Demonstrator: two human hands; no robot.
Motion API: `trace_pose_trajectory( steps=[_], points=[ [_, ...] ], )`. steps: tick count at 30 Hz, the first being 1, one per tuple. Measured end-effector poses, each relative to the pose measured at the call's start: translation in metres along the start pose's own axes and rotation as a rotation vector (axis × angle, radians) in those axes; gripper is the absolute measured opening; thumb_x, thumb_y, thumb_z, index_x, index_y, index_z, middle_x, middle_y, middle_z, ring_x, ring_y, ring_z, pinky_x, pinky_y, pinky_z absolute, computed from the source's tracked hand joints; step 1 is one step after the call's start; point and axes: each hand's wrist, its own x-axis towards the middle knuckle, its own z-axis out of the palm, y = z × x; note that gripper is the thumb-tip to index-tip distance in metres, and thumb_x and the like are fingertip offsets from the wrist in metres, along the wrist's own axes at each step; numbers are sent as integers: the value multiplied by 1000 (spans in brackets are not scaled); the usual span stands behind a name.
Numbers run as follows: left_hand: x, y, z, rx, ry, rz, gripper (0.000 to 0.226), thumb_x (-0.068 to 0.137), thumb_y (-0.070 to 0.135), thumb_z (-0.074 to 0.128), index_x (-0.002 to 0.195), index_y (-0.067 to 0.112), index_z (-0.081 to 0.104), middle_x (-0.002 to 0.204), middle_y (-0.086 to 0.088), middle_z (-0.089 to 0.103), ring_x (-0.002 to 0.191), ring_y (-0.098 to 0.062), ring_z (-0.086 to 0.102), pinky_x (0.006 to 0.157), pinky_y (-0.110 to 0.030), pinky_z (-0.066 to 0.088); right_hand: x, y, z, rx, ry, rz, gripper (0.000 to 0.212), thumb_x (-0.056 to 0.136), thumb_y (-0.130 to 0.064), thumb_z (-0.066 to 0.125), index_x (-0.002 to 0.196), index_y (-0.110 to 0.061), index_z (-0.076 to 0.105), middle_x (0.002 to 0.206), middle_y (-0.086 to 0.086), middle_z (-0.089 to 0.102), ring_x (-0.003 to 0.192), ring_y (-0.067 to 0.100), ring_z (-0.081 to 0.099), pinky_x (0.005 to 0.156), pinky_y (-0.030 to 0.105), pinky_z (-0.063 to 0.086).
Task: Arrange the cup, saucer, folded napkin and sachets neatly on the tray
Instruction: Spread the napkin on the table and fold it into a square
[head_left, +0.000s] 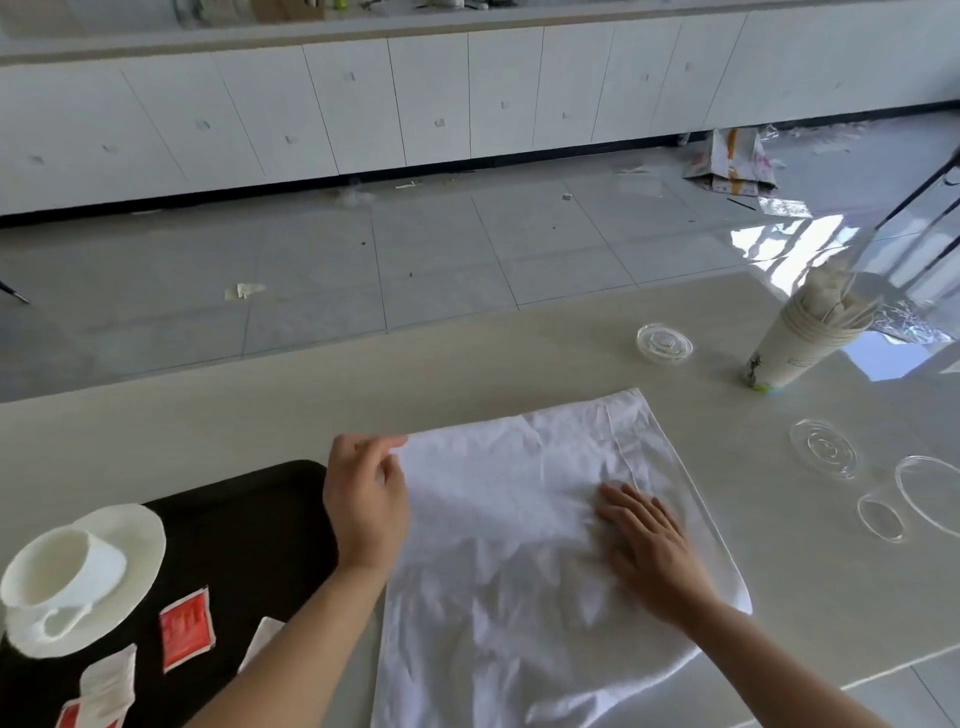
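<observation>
- The white napkin (519, 545) is seen spread open and creased on the pale surface (493, 358), just to the right of the black tray (249, 525).
- The napkin's far left corner is pinched by the left hand (366, 499), whose fingers are curled at the cloth's edge.
- The right hand (644, 535) is laid flat on the right half of the napkin, fingers straight and pressed onto the cloth.
- The two hands are held well apart, with bare cloth between them.
- The white cup (57, 566) is set on the white saucer (135, 535) at the left of the tray, its handle turned toward the near side.
- A red sachet (187, 629) lies flat on the tray just right of the saucer, and a white sachet (106, 680) lies nearer, beside the saucer's near rim.
- At the far right of the surface a stack of paper cups (800, 343) is found, with a clear lid (665, 343) to its left and another clear lid (823, 449) nearer.
</observation>
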Motion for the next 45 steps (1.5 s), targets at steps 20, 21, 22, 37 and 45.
trace_pose_trajectory(
  steps=[20, 21, 22, 37, 45],
  points=[
    [-46, -47, 32, 759, -885, 86, 66, 93, 64, 6, 149, 38, -17, 160, -6, -24, 146, -29, -22, 117, -52, -11, -44, 5, -37, -125, 178, 801, 60, 89, -47, 58, 135, -10, 52, 127, 18, 56, 115, 40, 49, 98, 47, 41],
    [-42, -45, 32, 778, -871, 69, 66, 93, 64, 6, 150, 37, -16, 160, -7, -22, 146, -30, -21, 117, -52, -11, -44, 6, -38, -118, 136, 809, 55, 89, -47, 59, 131, -11, 56, 124, 17, 58, 113, 40, 51, 96, 45, 41],
    [-40, -45, 32, 797, -861, 63, 67, 94, 63, 6, 151, 35, -13, 161, -9, -18, 146, -31, -19, 118, -53, -10, -43, 6, -39, -81, 116, 806, 48, 88, -44, 61, 125, -14, 62, 119, 16, 62, 111, 39, 53, 94, 43, 42],
    [-72, -45, 35, 654, -914, 172, 67, 84, 74, -5, 140, 47, -30, 150, 4, -43, 138, -22, -39, 114, -50, -22, -35, -14, -80, 113, 258, 500, 9, 96, -32, 55, 96, -23, 55, 69, 9, 67, 66, 35, 63, 56, 38, 47],
    [-60, -45, 37, 665, -922, 141, 66, 86, 72, 0, 143, 49, -23, 152, 4, -37, 140, -22, -36, 115, -50, -19, -40, 6, -71, -188, 105, 591, 35, 94, -37, 55, 127, -26, 52, 113, 5, 68, 101, 32, 63, 71, 37, 51]
  ],
)
